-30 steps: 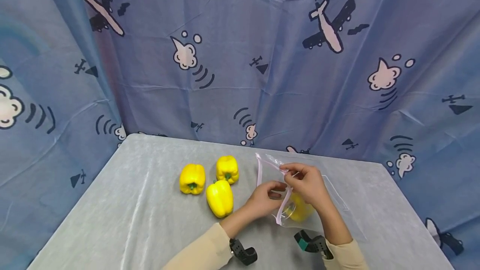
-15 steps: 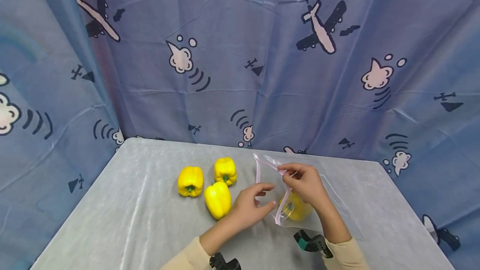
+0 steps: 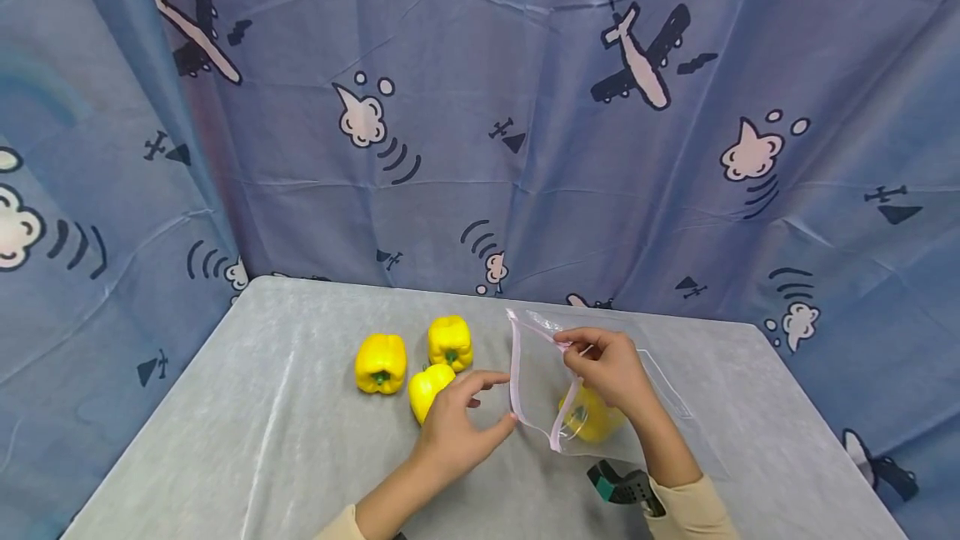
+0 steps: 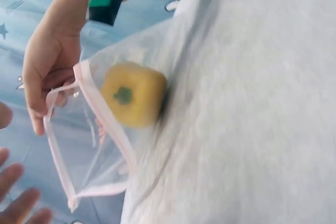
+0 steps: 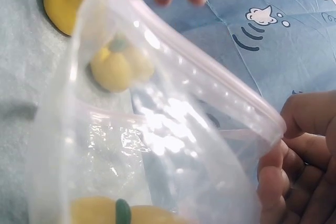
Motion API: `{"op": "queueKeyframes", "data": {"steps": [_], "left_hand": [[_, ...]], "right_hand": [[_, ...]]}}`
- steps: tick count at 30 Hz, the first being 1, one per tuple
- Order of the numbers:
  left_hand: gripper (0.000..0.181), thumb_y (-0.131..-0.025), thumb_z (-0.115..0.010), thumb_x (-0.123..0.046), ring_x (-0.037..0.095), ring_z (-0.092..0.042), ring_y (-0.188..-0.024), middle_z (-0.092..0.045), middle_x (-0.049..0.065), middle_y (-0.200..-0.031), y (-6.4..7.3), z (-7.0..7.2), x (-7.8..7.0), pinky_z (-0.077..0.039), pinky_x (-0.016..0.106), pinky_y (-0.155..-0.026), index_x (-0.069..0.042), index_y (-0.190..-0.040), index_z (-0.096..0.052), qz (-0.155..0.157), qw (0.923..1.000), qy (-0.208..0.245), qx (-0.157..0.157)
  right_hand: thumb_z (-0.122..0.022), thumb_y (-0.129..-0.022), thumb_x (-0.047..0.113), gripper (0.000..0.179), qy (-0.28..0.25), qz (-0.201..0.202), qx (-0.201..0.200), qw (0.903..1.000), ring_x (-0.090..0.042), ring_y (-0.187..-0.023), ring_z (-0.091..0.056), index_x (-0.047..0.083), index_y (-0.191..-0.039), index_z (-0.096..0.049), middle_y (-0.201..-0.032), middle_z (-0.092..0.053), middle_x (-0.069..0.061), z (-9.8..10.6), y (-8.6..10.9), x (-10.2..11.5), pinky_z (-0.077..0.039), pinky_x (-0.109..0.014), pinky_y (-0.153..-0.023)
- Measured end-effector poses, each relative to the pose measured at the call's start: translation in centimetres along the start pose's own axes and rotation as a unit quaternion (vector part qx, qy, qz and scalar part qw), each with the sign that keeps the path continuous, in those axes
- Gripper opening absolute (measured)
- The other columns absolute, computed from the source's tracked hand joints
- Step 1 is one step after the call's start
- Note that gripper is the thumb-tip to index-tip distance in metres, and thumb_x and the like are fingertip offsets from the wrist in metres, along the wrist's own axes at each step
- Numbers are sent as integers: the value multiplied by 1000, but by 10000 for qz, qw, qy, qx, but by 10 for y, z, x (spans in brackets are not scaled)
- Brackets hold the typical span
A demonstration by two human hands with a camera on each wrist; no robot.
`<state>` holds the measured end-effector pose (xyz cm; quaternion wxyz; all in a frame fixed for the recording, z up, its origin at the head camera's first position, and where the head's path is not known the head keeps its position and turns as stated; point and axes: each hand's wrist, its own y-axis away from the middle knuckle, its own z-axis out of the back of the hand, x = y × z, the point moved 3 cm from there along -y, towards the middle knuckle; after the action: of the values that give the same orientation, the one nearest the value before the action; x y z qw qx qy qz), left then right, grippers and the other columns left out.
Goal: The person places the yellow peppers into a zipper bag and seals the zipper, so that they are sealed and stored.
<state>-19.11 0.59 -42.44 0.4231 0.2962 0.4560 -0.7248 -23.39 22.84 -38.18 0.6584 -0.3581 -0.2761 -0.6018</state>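
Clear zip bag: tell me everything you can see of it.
The clear bag looks like thin, soft plastic, with pale pink strips edging its mouth and a pale outlined rectangle farther back. It lies on the gray tabletop, mouth open toward three loose peppers, with one yellow pepper inside. The right hand pinches its rim. The left hand is beside the mouth; whether it touches the bag is unclear.
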Motion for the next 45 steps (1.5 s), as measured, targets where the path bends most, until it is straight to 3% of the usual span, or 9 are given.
{"op": "queueKeyframes", "data": {"steps": [3, 5, 12, 22, 32, 45], "left_hand": [[42, -70, -81, -18, 10, -59, -101, -65, -11, -109, 4, 11, 1, -52, 32, -84, -26, -109, -68, -58, 9965, -410, -729], [44, -68, -83, -19, 11, -58, -106, -64, -11, -111, 6, 17, 4, -50, 34, -90, -27, -108, -67, 42, 9933, -563, -1009], [54, -62, -86, -22, 21, -53, -113, -59, -2, -121, 14, 36, 21, -46, 43, -92, -23, -112, -66, 461, 9843, -1068, -1330], [69, -61, -87, -25, 26, -48, -120, -53, 2, -127, 29, 45, 46, -47, 48, -94, -17, -124, -60, 920, 9814, -1340, -1024], [79, -61, -89, -24, 30, -48, -121, -50, 8, -131, 32, 42, 58, -45, 49, -98, -12, -131, -52, 1306, 9773, -1511, -713], [86, -57, -91, -20, 26, -49, -119, -51, 9, -127, 32, 40, 64, -44, 46, -101, -10, -131, -49, 1298, 9790, -1385, -740]], "right_hand": [[-62, -85, 4, 23, 34, -53, 24, 10000, -11, -53, -49, 5, -105, -73, -80, -62, -9, 0, 0, 0, -46, -25, -44], [-62, -85, 5, 24, 50, -101, 56, 9999, -11, -54, -50, 6, -106, -73, -80, -61, -8, 0, 0, 0, -47, -25, -45], [-63, -85, 6, 23, 65, -211, 103, 9997, -14, -57, -50, 7, -106, -73, -82, -61, -9, 0, 0, 1, -49, -25, -48], [-63, -85, 7, 22, 166, -284, 65, 9994, -15, -60, -51, 9, -105, -73, -84, -61, -9, -1, 0, 2, -50, -25, -50], [-62, -85, 6, 23, 188, -269, 55, 9994, -15, -59, -50, 9, -104, -74, -82, -62, -8, -2, 0, 3, -49, -25, -49], [-62, -86, 9, 24, 182, -425, 122, 9989, -16, -60, -50, 8, -108, -72, -84, -60, -8, -2, 0, 3, -49, -26, -49]]}}
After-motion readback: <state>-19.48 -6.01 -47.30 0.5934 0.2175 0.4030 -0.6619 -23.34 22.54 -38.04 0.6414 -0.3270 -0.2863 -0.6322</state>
